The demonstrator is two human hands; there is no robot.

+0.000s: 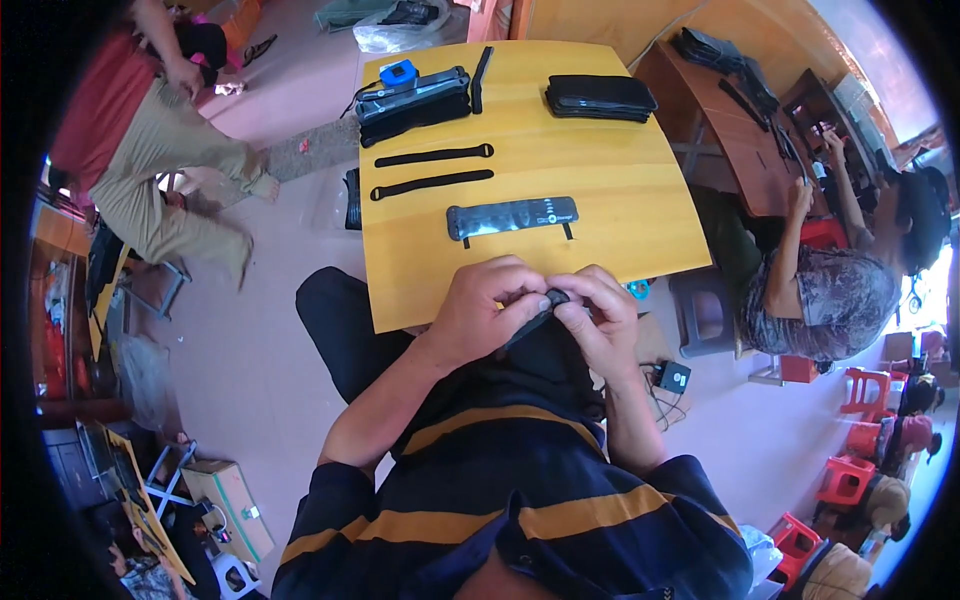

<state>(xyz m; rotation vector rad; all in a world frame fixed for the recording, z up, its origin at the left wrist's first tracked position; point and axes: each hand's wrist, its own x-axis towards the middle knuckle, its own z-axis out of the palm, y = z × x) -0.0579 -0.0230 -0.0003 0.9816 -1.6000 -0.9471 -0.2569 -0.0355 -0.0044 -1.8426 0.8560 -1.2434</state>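
Close above my lap, just off the table's near edge, my left hand (484, 312) and my right hand (603, 318) meet with thumbs and fingertips pinched together. Between them is a dark strip (530, 325) that looks like a black strap; the fingers hide most of it. Past my hands, a flat black pouch (512, 217) with a shiny front lies on the yellow table (620, 225), two short black tabs sticking out on its near side. Farther off lie two black straps with end loops, one strap (430, 156) behind the other strap (435, 184).
At the table's far left are stacked grey-black pouches (415, 100) and a blue device (398, 73). A black pouch stack (602, 97) sits far right. Someone works at a brown table (715, 135) to the right; another person (165, 170) walks at left. A black box (674, 376) with cables lies on the floor.
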